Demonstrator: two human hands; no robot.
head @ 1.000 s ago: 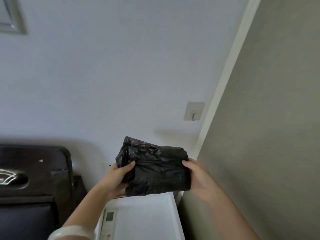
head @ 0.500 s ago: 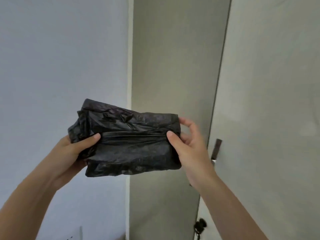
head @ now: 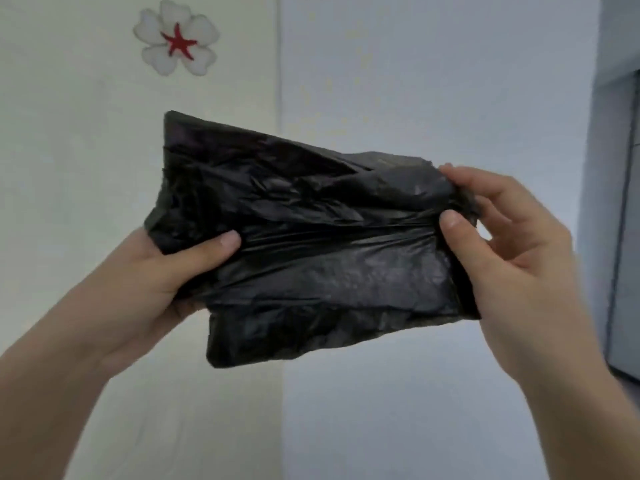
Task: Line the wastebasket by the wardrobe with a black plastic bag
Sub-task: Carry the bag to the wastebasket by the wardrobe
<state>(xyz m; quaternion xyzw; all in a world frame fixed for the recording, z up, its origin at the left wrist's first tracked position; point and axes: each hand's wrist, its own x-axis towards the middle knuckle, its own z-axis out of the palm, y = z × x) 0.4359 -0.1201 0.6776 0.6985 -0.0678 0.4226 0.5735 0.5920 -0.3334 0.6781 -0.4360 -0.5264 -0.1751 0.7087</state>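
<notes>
- Folded black plastic bag (head: 311, 237) is held up between both hands, well off any surface; same wad as half a second ago, not yet opened out.
- Left hand (head: 152, 282): thumb pressed onto the bag's front, other fingers hidden behind it, so a clamp on the left end.
- Right hand (head: 512, 258): thumb and fingers (head: 450, 218) pinching the bag's right edge, now more clearly working at a layer than before.
- Background has swung: grey door panels replaced by a pale wall with a flower decal (head: 176, 38) above the left fingers.
- Wastebasket and wardrobe not in view.
- Judged: bag is being teased open; lining not started.
</notes>
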